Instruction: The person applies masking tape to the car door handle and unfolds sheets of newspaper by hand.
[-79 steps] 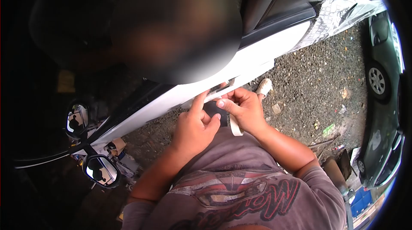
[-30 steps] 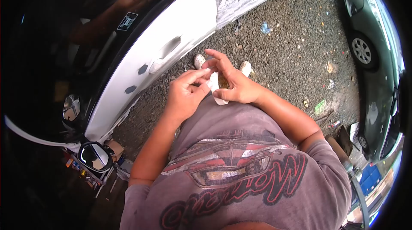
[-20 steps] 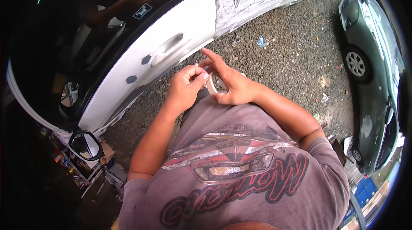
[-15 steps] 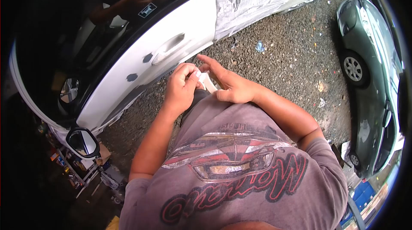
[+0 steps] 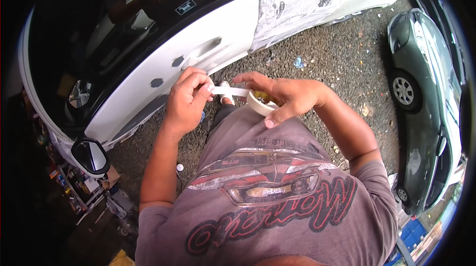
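A roll of pale masking tape [image 5: 262, 107] sits in my right hand [image 5: 292, 98], its fingers and thumb around the ring. From the roll a short strip runs left to my left hand [image 5: 187, 99], where thumb and fingers pinch its loose end. The strip stretches taut between both hands, in front of my shirt. Beyond my left hand is a white car door [image 5: 213, 37] with its handle [image 5: 202, 52] and grey patches [image 5: 156, 83] on the paint.
Newspaper sheets [image 5: 297, 3] cover the car panel beyond the door. The door mirror [image 5: 90, 157] juts out at left. A grey-green car [image 5: 424, 102] stands on the right. Gravel ground [image 5: 337, 62] lies between the cars. Shelving with assorted items [image 5: 82, 191] is at lower left.
My hands have moved apart, the left one leftward and the right one rightward. A strip of tape now spans between them, and the roll shows more fully.
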